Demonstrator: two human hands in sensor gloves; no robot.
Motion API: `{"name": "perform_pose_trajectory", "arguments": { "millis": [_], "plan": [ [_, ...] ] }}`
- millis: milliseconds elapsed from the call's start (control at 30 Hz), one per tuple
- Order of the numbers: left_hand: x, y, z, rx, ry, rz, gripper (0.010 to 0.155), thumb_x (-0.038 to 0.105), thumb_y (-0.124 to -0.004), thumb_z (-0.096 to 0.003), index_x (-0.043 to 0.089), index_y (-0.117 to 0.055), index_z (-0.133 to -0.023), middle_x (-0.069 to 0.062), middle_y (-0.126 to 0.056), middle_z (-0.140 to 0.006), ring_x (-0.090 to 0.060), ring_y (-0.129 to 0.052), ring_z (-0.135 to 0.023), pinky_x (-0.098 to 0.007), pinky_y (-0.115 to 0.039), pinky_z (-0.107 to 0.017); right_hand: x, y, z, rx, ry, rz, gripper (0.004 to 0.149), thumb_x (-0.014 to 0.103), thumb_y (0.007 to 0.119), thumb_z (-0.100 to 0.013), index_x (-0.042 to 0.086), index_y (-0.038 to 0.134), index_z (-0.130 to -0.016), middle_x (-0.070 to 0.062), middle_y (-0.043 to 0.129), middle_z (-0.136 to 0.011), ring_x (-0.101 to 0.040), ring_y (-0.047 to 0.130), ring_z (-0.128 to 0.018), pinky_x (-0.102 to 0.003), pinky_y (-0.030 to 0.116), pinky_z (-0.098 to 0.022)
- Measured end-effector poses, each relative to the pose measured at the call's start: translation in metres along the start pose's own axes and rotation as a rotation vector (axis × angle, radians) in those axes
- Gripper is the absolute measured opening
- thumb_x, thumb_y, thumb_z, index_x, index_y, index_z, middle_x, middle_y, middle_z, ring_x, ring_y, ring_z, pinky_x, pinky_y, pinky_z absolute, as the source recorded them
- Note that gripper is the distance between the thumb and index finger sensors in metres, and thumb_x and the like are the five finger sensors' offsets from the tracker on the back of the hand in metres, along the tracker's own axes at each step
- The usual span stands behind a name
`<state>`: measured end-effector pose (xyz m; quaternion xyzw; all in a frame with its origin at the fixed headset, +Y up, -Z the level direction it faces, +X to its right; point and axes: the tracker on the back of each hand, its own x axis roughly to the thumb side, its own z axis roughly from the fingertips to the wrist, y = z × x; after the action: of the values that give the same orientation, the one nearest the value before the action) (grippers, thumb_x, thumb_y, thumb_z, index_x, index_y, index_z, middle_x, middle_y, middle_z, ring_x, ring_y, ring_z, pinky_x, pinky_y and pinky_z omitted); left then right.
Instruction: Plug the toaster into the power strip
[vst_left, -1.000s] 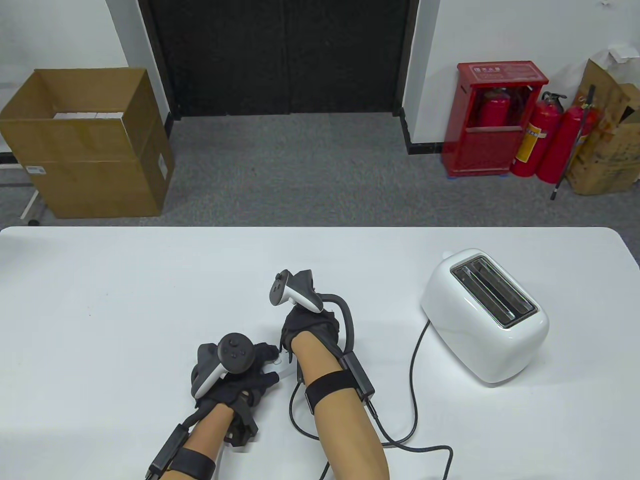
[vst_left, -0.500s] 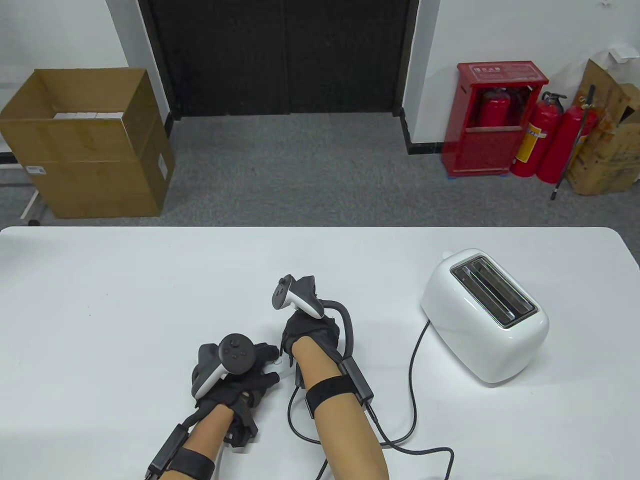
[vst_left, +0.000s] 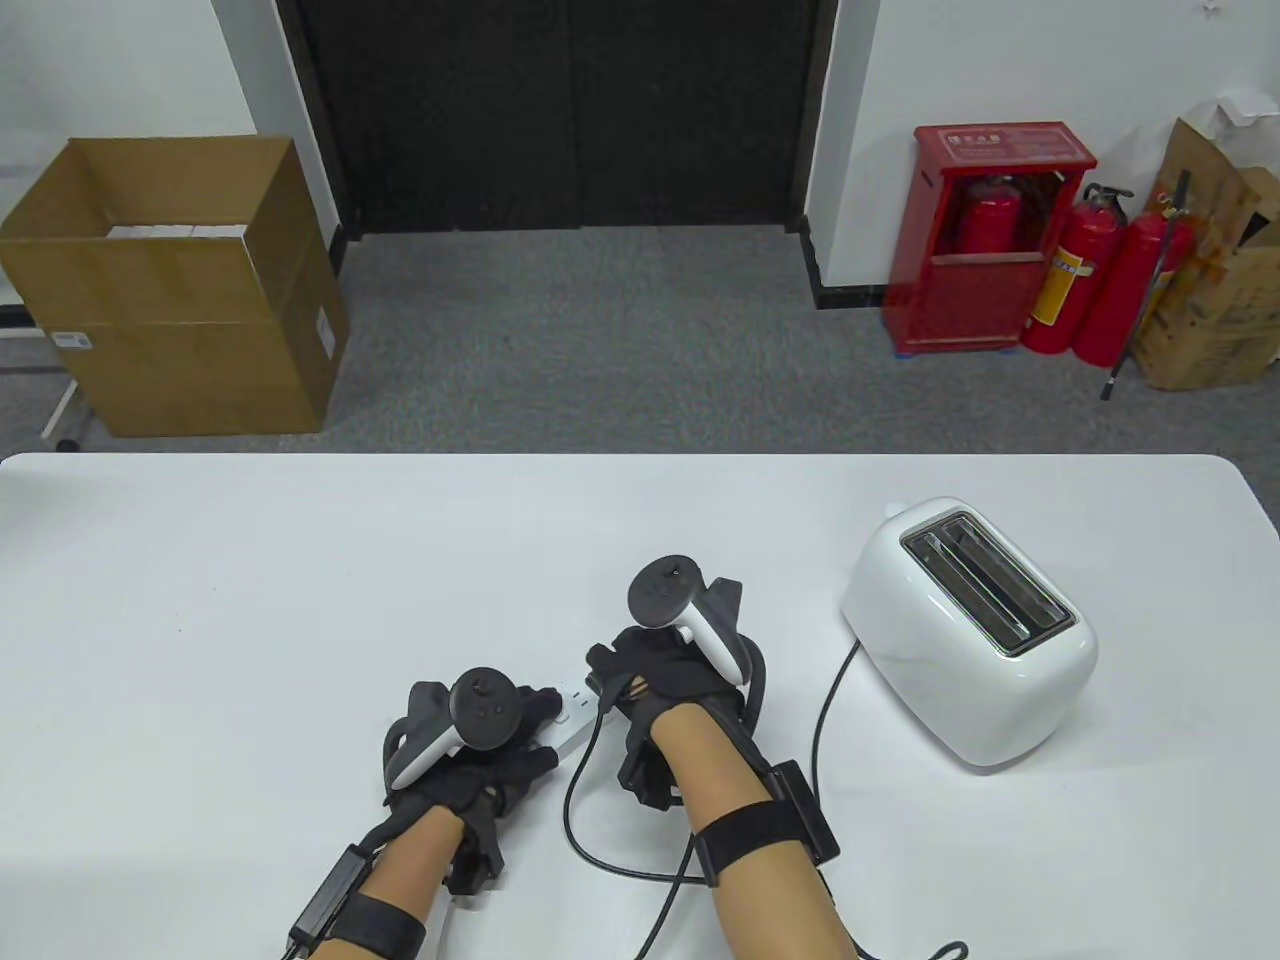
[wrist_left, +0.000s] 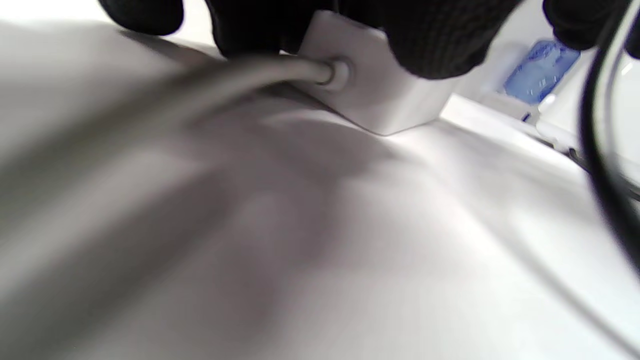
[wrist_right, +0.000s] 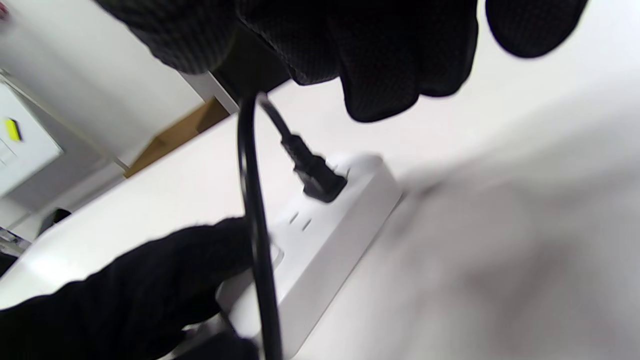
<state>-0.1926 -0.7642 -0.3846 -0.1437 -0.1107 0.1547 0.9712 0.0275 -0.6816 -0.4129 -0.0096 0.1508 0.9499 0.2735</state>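
The white power strip (vst_left: 572, 722) lies on the table between my hands. My left hand (vst_left: 530, 730) holds its near end; in the left wrist view my fingers (wrist_left: 430, 45) press on the end (wrist_left: 380, 100) where its white cable leaves. The toaster's black plug (wrist_right: 317, 176) sits in a socket at the far end of the strip (wrist_right: 330, 235). My right hand (vst_left: 620, 680) is just right of the strip, fingers (wrist_right: 380, 65) spread above the plug and apart from it. The black cord (vst_left: 828, 720) runs to the white toaster (vst_left: 965, 630).
The cord loops on the table (vst_left: 200, 600) near the front edge, under my right forearm (vst_left: 600, 850). Beyond the table stand a cardboard box (vst_left: 170, 290) on the floor at the left and red fire extinguishers (vst_left: 1080, 280) at the right.
My right hand has let go of the plug, turned palm down and moved right, away from the strip. The plug stays in the socket. My left hand has hardly moved.
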Motion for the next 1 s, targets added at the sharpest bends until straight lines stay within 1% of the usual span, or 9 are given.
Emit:
{"name": "perform_pose_trajectory", "arguments": {
  "millis": [100,233,400,433,533,633,733,867,1000],
  "plan": [
    [0.002,0.015,0.007,0.101,-0.005,-0.075,0.067,0.053,-0.076,-0.0456,0.037,-0.053,-0.107,0.002,-0.065,-0.115,-0.024,-0.074,-0.105,-0.058,-0.061,-0.074,-0.01,-0.009,0.017,-0.106,-0.067,0.042,0.063,0.05,0.072,-0.044,0.016,0.07,-0.097,-0.016,0.079,-0.094,-0.049,0.061,-0.094,-0.073,0.05,-0.062],
    [0.007,0.041,0.023,0.18,0.009,-0.124,0.069,0.057,-0.072,-0.0465,0.036,-0.05,-0.109,0.001,-0.058,-0.118,-0.026,-0.062,-0.111,-0.06,-0.054,-0.076,-0.027,-0.017,0.035,-0.189,-0.118,0.048,0.06,0.047,0.075,-0.044,0.017,0.073,-0.096,-0.013,0.076,-0.1,-0.045,0.049,-0.102,-0.073,0.038,-0.066],
    [0.005,0.061,0.046,0.324,-0.004,-0.226,0.076,0.063,-0.068,-0.0449,0.035,-0.044,-0.111,-0.002,-0.048,-0.122,-0.032,-0.048,-0.115,-0.067,-0.044,-0.074,-0.041,-0.01,0.05,-0.289,-0.186,0.138,0.065,0.049,0.076,-0.043,0.024,0.063,-0.102,-0.008,0.055,-0.114,-0.039,0.021,-0.108,-0.074,0.021,-0.067],
    [0.002,0.061,0.049,0.328,0.0,-0.234,0.077,0.064,-0.067,-0.0447,0.035,-0.043,-0.111,-0.002,-0.048,-0.122,-0.033,-0.048,-0.114,-0.069,-0.043,-0.073,-0.042,-0.007,0.052,-0.3,-0.206,0.155,0.066,0.049,0.076,-0.043,0.024,0.062,-0.102,-0.008,0.054,-0.114,-0.039,0.02,-0.108,-0.074,0.019,-0.066],
    [-0.005,0.055,0.053,0.276,0.048,-0.257,0.082,0.068,-0.064,-0.0438,0.034,-0.035,-0.113,-0.005,-0.042,-0.123,-0.038,-0.039,-0.115,-0.073,-0.034,-0.07,-0.046,0.004,0.054,-0.295,-0.227,0.207,0.066,0.05,0.075,-0.043,0.024,0.062,-0.102,-0.008,0.052,-0.115,-0.038,0.019,-0.108,-0.074,0.019,-0.066],
    [-0.009,0.044,0.053,0.272,0.037,-0.274,0.087,0.071,-0.061,-0.0425,0.034,-0.026,-0.113,-0.006,-0.029,-0.124,-0.041,-0.026,-0.114,-0.075,-0.026,-0.067,-0.055,0.015,0.053,-0.298,-0.25,0.226,0.069,0.052,0.074,-0.042,0.029,0.056,-0.104,-0.005,0.042,-0.118,-0.035,0.009,-0.107,-0.074,0.013,-0.065],
    [-0.01,0.037,0.052,0.244,0.039,-0.284,0.09,0.073,-0.058,-0.0415,0.034,-0.018,-0.112,-0.006,-0.019,-0.124,-0.042,-0.016,-0.113,-0.076,-0.02,-0.065,-0.062,0.023,0.052,-0.257,-0.229,0.267,0.072,0.053,0.073,-0.042,0.034,0.048,-0.106,-0.002,0.03,-0.12,-0.031,0.0,-0.105,-0.072,0.008,-0.064],
    [-0.01,0.027,0.053,0.23,0.029,-0.323,0.091,0.074,-0.056,-0.041,0.034,-0.016,-0.112,-0.006,-0.014,-0.123,-0.042,-0.013,-0.112,-0.077,-0.018,-0.064,-0.068,0.03,0.052,-0.207,-0.221,0.276,0.072,0.054,0.072,-0.042,0.035,0.046,-0.107,-0.002,0.028,-0.12,-0.031,-0.001,-0.104,-0.071,0.006,-0.063],
    [-0.01,0.025,0.055,0.23,0.02,-0.324,0.092,0.074,-0.056,-0.0408,0.033,-0.015,-0.112,-0.006,-0.012,-0.123,-0.042,-0.012,-0.112,-0.077,-0.017,-0.063,-0.069,0.031,0.054,-0.207,-0.235,0.275,0.072,0.055,0.072,-0.042,0.035,0.045,-0.107,-0.002,0.026,-0.12,-0.03,-0.003,-0.104,-0.071,0.006,-0.063]
  ]
}}
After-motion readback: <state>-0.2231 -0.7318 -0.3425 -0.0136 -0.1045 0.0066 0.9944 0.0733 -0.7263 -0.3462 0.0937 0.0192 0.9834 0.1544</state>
